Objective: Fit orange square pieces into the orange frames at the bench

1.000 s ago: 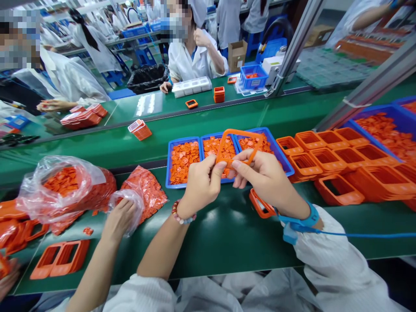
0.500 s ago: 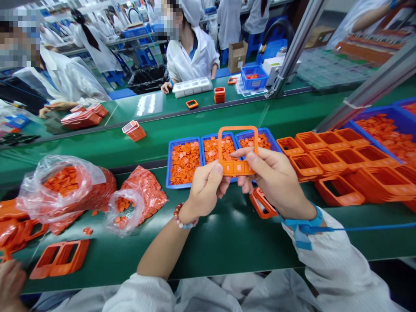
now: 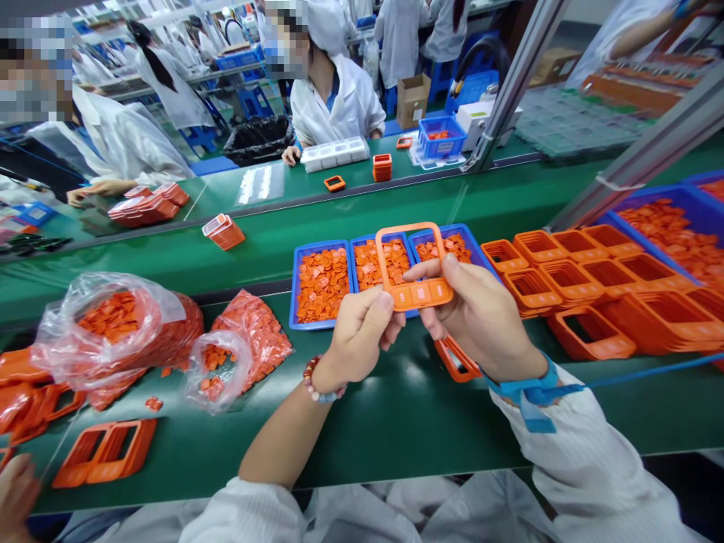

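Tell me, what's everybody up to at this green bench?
A person holds up one orange frame in both bare hands, the left hand at one lower corner and the right hand at the other. Just beyond are blue trays of small orange pieces. Stacked orange frames stand to the right. Across the bench, co-workers sit in white coats.

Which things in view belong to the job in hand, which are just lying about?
Likely in the job:
orange frame, held
orange pieces in the blue trays behind it
stacked orange frames at right

Apparently just lying about:
cardboard box
black-lined bin, both in the background
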